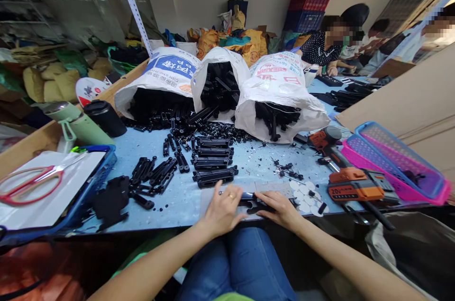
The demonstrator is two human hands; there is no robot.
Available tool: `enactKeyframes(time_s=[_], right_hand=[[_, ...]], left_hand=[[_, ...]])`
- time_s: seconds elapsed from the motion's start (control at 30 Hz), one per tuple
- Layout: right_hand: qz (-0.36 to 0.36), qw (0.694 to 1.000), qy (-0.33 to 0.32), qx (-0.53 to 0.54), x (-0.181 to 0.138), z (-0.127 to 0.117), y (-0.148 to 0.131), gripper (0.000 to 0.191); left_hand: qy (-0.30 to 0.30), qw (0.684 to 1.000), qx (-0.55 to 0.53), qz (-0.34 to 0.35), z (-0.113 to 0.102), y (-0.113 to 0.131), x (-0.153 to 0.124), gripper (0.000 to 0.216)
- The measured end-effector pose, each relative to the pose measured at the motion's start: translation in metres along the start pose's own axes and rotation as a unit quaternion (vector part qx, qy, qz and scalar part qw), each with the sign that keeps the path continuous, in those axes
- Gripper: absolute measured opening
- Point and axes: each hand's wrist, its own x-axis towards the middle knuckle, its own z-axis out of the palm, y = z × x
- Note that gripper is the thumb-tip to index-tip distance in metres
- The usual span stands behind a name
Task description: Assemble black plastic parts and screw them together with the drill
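Observation:
A long black plastic part (261, 206) with a shiny strip along its back lies at the table's front edge, over a pale flat plate (209, 199). My left hand (223, 210) has its thumb and forefinger at the part's left end, its other fingers spread. On the right side, my right hand (282, 211) grips the same part, fingers over the top and thumb nearer me. My fingers hide some of it. Just behind is a stack of black assembled bars (215, 177). Loose black links (156, 173) lie to the left.
Three white sacks (280, 83) spill black parts at the back. An orange cordless drill (350, 182) and pink and blue baskets (398, 163) are at right, near white discs (307, 199). Scissors (35, 180) and a blue tray (106, 161) are left. A co-worker (322, 50) sits beyond.

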Motion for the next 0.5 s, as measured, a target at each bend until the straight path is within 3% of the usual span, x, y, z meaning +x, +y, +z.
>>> enactKeyframes(time_s=[0.1,0.2,0.33,0.43,0.5], right_hand=[[-0.012,0.999,-0.027,-0.044,-0.002,0.001,0.007,0.051],[0.009,0.991,-0.053,-0.121,0.002,-0.006,0.010,0.049],[0.066,0.981,-0.073,-0.164,0.012,-0.028,0.000,0.057],[-0.004,0.996,-0.091,-0.022,0.022,-0.055,-0.026,0.065],[-0.064,0.983,-0.100,0.137,0.028,-0.061,-0.052,0.070]], left_hand=[[-0.072,0.996,-0.032,0.051,0.007,0.010,0.011,0.068],[-0.078,0.994,-0.004,0.075,0.013,0.003,0.012,0.064],[-0.064,0.998,0.006,0.017,0.002,-0.006,0.010,0.048],[0.005,0.994,-0.112,-0.020,-0.029,0.004,0.003,0.056],[0.073,0.964,-0.255,-0.008,-0.054,0.022,-0.004,0.058]])
